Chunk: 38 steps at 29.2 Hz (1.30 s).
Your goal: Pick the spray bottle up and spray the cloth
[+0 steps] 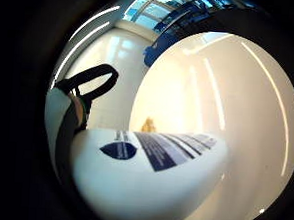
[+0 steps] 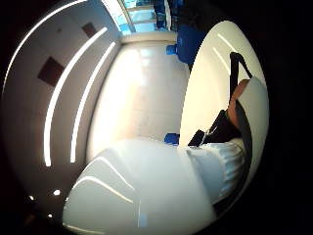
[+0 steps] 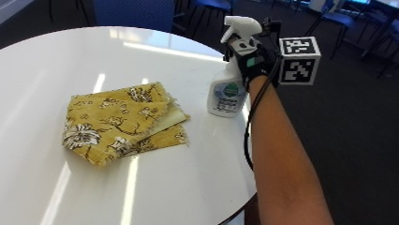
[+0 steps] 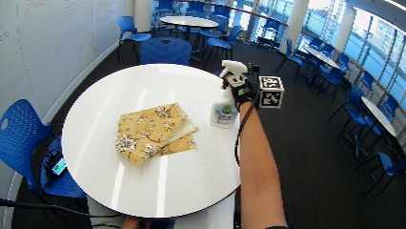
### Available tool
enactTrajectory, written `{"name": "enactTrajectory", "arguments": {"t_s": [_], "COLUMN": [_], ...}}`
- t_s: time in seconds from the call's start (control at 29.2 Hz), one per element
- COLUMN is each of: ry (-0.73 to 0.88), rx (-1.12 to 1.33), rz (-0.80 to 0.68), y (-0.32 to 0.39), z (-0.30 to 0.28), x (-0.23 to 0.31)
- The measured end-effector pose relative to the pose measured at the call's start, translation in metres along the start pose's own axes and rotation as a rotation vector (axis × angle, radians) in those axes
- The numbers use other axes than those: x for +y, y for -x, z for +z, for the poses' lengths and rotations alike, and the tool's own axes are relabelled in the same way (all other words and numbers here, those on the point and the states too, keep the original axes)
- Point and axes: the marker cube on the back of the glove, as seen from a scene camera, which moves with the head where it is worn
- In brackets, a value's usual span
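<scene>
My black-gloved right hand [image 3: 254, 63] wraps the neck of the white plastic spray bottle [image 3: 228, 89], standing near the edge of the round white table [image 3: 75, 51] beside the folded yellow floral cloth [image 3: 121, 123]. The bottle is probably light, rigid and smooth; the neck below the trigger seems the best hold.

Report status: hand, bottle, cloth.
Gloved right hand grips spray bottle at its neck. Bottle upright near the table edge. Yellow floral cloth lies folded beside it, apart. Nothing between them.
</scene>
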Motion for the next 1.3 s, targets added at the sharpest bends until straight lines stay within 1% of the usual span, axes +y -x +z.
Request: {"name": "enactTrajectory", "arguments": {"t_s": [0.21, 0.44, 0.65, 0.82, 1.03, 1.16, 1.3], "ry": [-0.066, -0.022, -0.008, 0.059, 0.152, 0.203, 0.257], "rx": [0.145, 0.481, 0.667, 0.832, 1.045, 1.221, 1.41], "rz": [-0.117, -0.277, -0.328, -0.358, -0.389, -0.456, -0.573], "y": [0.026, 0.062, 0.075, 0.09, 0.09, 0.081, 0.067], "z": [-0.02, -0.016, -0.009, 0.013, 0.047, 0.076, 0.114], "x": [-0.002, 0.003, 0.008, 0.011, 0.02, 0.033, 0.052]}}
